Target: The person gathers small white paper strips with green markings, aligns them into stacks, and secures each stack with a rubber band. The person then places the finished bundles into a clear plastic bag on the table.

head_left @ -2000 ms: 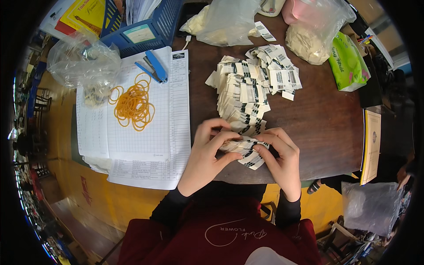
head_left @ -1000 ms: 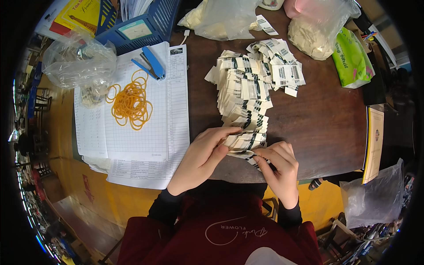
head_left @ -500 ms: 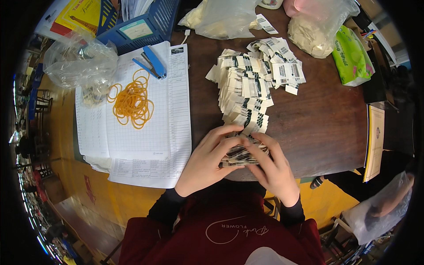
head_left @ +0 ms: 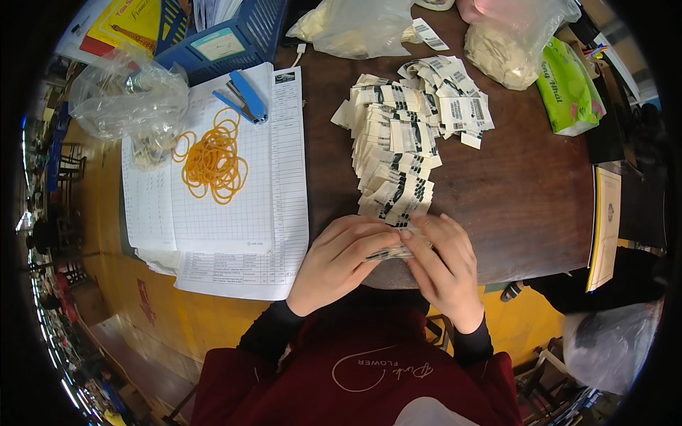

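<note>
At the near edge of the brown table, my left hand (head_left: 342,257) and my right hand (head_left: 446,266) hold a small stack of printed labels (head_left: 389,253) between them. Fingers of both hands are bent around the stack, so most of it is covered. Just beyond my fingertips, a long overlapping row of cream labels (head_left: 395,153) runs away from me. A looser heap of labels with barcodes (head_left: 458,106) adjoins its far right end.
On the left, orange rubber bands (head_left: 213,165) and a blue stapler (head_left: 245,98) lie on a squared notebook (head_left: 220,231). Farther back stand a blue basket (head_left: 249,42) and plastic bags of labels (head_left: 504,53). A green tissue pack (head_left: 568,89) lies at right.
The stack between my hands shows less and sits flatter. My hands have shifted slightly toward me, and my right fingers have moved. At lower right, a clear bag has shifted.
</note>
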A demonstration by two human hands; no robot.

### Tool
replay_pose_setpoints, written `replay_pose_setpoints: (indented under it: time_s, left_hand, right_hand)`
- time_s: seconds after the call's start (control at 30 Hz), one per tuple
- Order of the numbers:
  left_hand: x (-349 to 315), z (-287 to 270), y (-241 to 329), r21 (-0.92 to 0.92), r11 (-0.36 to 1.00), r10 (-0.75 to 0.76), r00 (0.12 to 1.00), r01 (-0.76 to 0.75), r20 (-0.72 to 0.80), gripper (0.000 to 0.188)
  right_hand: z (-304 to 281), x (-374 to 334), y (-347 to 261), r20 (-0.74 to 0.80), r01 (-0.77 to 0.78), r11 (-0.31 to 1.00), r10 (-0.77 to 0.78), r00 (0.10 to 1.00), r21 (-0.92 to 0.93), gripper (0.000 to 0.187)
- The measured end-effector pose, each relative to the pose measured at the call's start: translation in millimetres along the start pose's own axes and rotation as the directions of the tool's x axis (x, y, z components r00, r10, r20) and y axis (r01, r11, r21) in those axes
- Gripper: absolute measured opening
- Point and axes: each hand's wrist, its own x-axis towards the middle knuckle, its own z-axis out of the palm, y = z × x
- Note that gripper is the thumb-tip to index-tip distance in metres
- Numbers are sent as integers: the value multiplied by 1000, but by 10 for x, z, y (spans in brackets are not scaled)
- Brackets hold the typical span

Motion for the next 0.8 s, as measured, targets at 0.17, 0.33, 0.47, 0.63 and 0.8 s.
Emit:
replay_pose_setpoints:
  time_s: [0.17, 0.33, 0.47, 0.63, 0.8]
  left_hand:
    - [62, 9, 76, -12, 972, -233, 972, 234, 28, 67]
    - [89, -36, 90, -80, 956, -279, 960, 281, 37, 70]
    - [81, -36, 99, -114, 944, -308, 951, 308, 23, 73]
    - [92, -24, 104, -45, 959, -281, 960, 281, 5, 72]
    - [84, -39, 111, -50, 956, -288, 958, 288, 14, 78]
  right_hand:
    - [41, 4, 23, -23, 62, 998, -62, 998, 10, 57]
    - [99, -12, -33, 46, 6, 995, -1, 999, -104, 65]
    - [90, 13, -103, -15, 69, 981, -72, 997, -180, 66]
    - [-10, 31, -280, 157, 14, 991, 7, 988, -134, 70]
    - [2, 73, -292, 232, 72, 983, -32, 972, -167, 84]
